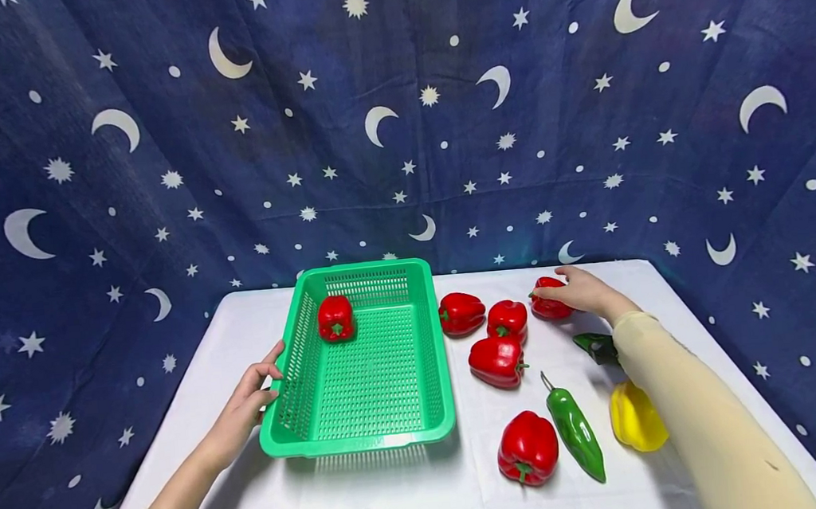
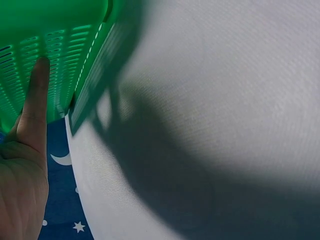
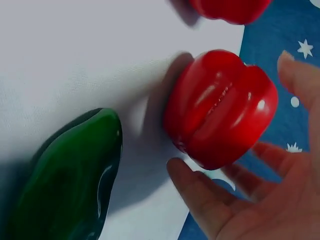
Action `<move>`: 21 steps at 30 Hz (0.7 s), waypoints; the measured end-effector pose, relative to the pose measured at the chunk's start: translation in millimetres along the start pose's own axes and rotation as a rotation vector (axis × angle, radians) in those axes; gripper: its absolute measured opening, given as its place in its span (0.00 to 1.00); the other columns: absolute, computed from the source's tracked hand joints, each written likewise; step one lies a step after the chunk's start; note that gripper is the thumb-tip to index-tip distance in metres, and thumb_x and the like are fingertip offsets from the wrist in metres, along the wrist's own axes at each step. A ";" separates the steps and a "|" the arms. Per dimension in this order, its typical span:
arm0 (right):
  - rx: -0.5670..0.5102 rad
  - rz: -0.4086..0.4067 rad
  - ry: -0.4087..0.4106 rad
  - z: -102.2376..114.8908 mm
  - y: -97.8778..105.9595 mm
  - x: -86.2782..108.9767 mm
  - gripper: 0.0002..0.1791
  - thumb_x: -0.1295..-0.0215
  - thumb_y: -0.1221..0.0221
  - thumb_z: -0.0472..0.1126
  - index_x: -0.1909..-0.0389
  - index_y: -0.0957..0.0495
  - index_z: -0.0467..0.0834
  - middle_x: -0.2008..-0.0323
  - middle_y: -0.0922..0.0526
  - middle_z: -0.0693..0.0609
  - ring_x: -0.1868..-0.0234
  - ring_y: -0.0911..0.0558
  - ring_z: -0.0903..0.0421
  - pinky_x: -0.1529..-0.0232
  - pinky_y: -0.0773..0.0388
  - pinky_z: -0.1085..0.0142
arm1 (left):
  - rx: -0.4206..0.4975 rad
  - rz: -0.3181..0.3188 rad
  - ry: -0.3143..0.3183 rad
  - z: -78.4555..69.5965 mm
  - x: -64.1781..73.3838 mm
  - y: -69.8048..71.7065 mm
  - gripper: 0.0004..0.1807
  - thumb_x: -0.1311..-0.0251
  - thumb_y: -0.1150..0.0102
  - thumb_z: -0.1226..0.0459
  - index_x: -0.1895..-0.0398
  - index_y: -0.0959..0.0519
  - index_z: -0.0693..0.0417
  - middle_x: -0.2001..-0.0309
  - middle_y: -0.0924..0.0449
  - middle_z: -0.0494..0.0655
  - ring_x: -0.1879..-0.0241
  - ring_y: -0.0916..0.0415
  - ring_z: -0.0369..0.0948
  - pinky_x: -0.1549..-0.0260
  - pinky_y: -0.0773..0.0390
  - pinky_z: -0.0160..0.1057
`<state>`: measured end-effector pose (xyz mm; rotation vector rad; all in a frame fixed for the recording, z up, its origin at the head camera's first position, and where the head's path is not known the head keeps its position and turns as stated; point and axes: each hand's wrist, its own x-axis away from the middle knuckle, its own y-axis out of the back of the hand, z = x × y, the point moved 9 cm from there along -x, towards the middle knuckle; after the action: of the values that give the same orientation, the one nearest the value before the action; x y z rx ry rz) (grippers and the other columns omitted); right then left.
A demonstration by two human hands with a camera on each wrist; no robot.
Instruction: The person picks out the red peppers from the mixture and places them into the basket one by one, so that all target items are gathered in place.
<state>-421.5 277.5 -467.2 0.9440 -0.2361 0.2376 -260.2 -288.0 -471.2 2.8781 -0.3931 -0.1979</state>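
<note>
My left hand [image 1: 243,403] is at the left side of a green plastic basket [image 1: 444,363], its fingers touching the rim. In the left wrist view one straight finger [image 2: 37,95] lies against the slotted outer wall; the other fingers are mostly hidden. Inside the basket, near its back left, sits a red bell pepper [image 1: 336,318]. At the back right, my right hand [image 1: 587,292] reaches over another red bell pepper [image 1: 550,299]. The right wrist view shows its thumb and fingers spread around this pepper [image 3: 220,110], with gaps visible between them.
Right of the basket lie several red bell peppers [image 1: 497,362], one nearer the front [image 1: 528,448]. A long green pepper [image 1: 575,433] and a yellow bell pepper [image 1: 637,419] lie near the right forearm. A dark green pepper [image 3: 70,175] is below the right hand. Starry cloth [image 1: 398,127] hangs behind the table.
</note>
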 end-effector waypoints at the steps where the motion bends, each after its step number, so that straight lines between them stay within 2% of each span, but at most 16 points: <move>1: 0.016 -0.010 -0.015 -0.5 0.5 -0.1 0.54 0.32 0.42 0.63 0.24 0.51 0.29 0.31 0.39 0.25 0.33 0.36 0.30 0.36 0.36 0.35 | -0.003 -0.003 0.002 0.1 0.0 0.1 0.11 0.30 0.63 0.73 0.48 0.39 0.61 0.17 0.61 0.48 0.23 0.61 0.60 0.64 0.21 0.45; 4: 0.036 -0.029 -0.042 -0.1 1.2 0.7 0.50 0.32 0.41 0.62 0.27 0.46 0.28 0.36 0.32 0.27 0.38 0.31 0.33 0.39 0.30 0.39 | -0.006 -0.005 0.006 0.7 0.1 0.0 0.11 0.31 0.63 0.73 0.48 0.39 0.60 0.17 0.61 0.48 0.23 0.62 0.61 0.63 0.21 0.47; 7: 0.034 -0.022 -0.039 0.8 1.4 1.1 0.47 0.32 0.41 0.60 0.29 0.43 0.29 0.39 0.29 0.28 0.41 0.29 0.35 0.40 0.27 0.42 | -0.005 -0.001 0.003 0.6 0.1 -0.3 0.11 0.30 0.62 0.73 0.48 0.39 0.61 0.17 0.61 0.49 0.23 0.61 0.59 0.62 0.21 0.48; 13: 0.020 0.007 0.045 7.4 0.6 1.2 0.42 0.31 0.41 0.52 0.25 0.43 0.31 0.34 0.33 0.28 0.38 0.31 0.34 0.36 0.33 0.41 | 0.008 0.003 0.000 -0.3 0.0 0.4 0.11 0.29 0.62 0.73 0.47 0.39 0.61 0.17 0.61 0.48 0.23 0.59 0.53 0.62 0.20 0.46; 18: 0.022 0.033 0.111 12.3 -2.5 3.4 0.40 0.33 0.42 0.43 0.24 0.44 0.32 0.34 0.32 0.28 0.40 0.30 0.37 0.36 0.35 0.42 | 0.003 0.013 -0.010 -0.7 0.2 0.1 0.10 0.29 0.63 0.72 0.47 0.39 0.61 0.17 0.62 0.49 0.23 0.62 0.59 0.62 0.21 0.46; 21: 0.022 0.044 0.125 12.4 -5.1 4.3 0.41 0.33 0.43 0.42 0.23 0.46 0.33 0.33 0.34 0.28 0.39 0.31 0.36 0.34 0.37 0.41 | -0.004 0.013 -0.016 -0.5 0.5 -0.4 0.10 0.29 0.63 0.72 0.47 0.39 0.61 0.17 0.62 0.50 0.23 0.63 0.62 0.62 0.21 0.46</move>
<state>-417.1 264.9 -462.8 0.9425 -0.1394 0.3391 -259.5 -287.7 -470.9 2.8713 -0.4145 -0.2193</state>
